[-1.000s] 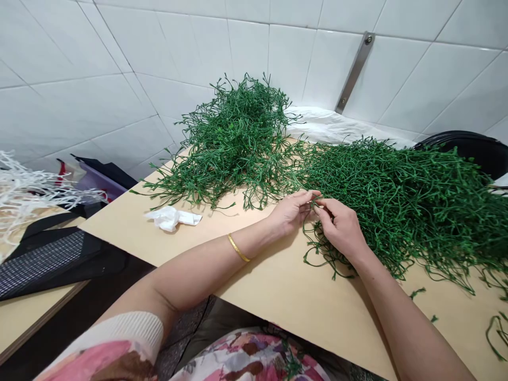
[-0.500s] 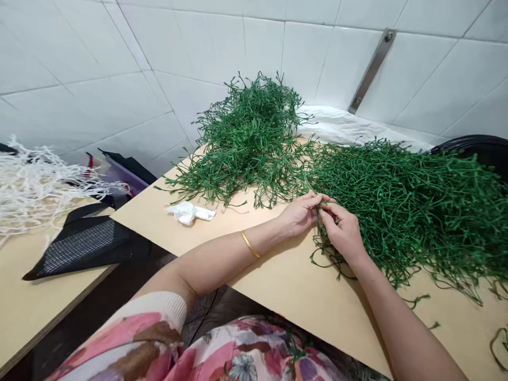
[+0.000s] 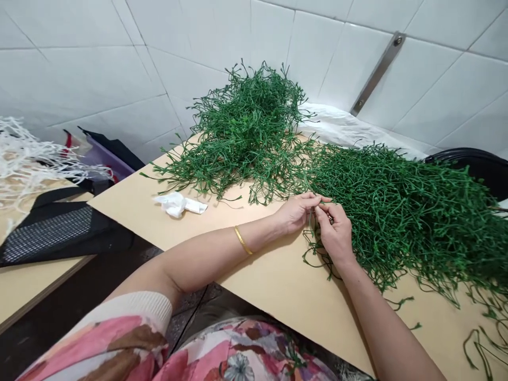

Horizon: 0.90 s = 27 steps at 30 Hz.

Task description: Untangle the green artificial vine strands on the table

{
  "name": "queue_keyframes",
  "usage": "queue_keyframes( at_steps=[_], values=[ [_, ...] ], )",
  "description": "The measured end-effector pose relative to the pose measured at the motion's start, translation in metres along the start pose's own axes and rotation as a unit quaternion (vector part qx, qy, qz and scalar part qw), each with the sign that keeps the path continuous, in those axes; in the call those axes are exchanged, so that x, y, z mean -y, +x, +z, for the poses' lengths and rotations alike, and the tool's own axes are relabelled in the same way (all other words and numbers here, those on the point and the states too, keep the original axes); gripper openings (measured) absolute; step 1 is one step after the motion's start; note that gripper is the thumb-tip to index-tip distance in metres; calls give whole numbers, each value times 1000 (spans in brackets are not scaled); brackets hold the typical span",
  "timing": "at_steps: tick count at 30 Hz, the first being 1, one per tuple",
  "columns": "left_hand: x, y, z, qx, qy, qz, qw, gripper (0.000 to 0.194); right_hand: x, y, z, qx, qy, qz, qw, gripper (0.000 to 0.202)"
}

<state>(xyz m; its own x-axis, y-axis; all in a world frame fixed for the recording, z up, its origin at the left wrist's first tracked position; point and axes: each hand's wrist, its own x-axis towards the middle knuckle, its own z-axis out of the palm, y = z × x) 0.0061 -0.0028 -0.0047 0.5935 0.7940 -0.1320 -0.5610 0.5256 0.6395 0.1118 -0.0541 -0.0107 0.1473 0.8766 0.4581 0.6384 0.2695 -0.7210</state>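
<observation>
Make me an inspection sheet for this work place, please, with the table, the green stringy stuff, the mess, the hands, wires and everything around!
Surface: pale tabletop, partly covered.
Job's things: green strands in a back heap and a right heap; some loose strands at front right.
Clutter: crumpled white scrap at left.
Grip: left hand and right hand pinch a green strand.
Cables: nothing seen.
Surroundings: white tiled wall, metal bracket, second table at left, bearing white strands.
</observation>
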Motion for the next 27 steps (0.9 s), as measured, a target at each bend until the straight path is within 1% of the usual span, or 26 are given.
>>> queue_keyframes(
  at_steps=[3, 7, 11, 15, 18, 20, 23, 24, 25, 27],
  values=[
    [0, -1, -1, 3, 7, -15, 1000, 12, -1, -1, 1, 5, -8, -14, 1000, 18],
    [2, 2, -2, -9, 3, -18, 1000, 13, -1, -1, 0, 5, 14, 1, 1000, 20],
    [1, 1, -1, -5, 3, -19, 1000, 16, 1, -2, 1, 14, -6, 10, 1000, 25],
    [-2, -3, 4, -18, -7, -15, 1000, 17, 1, -1, 0, 33, -24, -12, 999, 25],
    [-5, -3, 7, -47, -24, -19, 998, 18, 1, 1, -3, 46, -24, -44, 998, 26],
    [-9, 0, 6, -68, -34, -25, 997, 18, 4, 1, -4, 71, -9, -77, 994, 24],
    [-14, 7, 3, -97, -46, -52, 993, 21, 13, 1, -6, 144, 25, -129, 981, 22],
    [-15, 8, 1, -96, -54, -59, 992, 23, 16, 0, -7, 155, 41, -136, 978, 21],
    [-15, 9, 1, -87, -63, -59, 992, 23, 18, 0, -9, 149, 62, -132, 978, 20],
    [-15, 8, 0, -51, -79, -51, 994, 23, 19, 1, -13, 98, 107, -89, 985, 20]
  ],
)
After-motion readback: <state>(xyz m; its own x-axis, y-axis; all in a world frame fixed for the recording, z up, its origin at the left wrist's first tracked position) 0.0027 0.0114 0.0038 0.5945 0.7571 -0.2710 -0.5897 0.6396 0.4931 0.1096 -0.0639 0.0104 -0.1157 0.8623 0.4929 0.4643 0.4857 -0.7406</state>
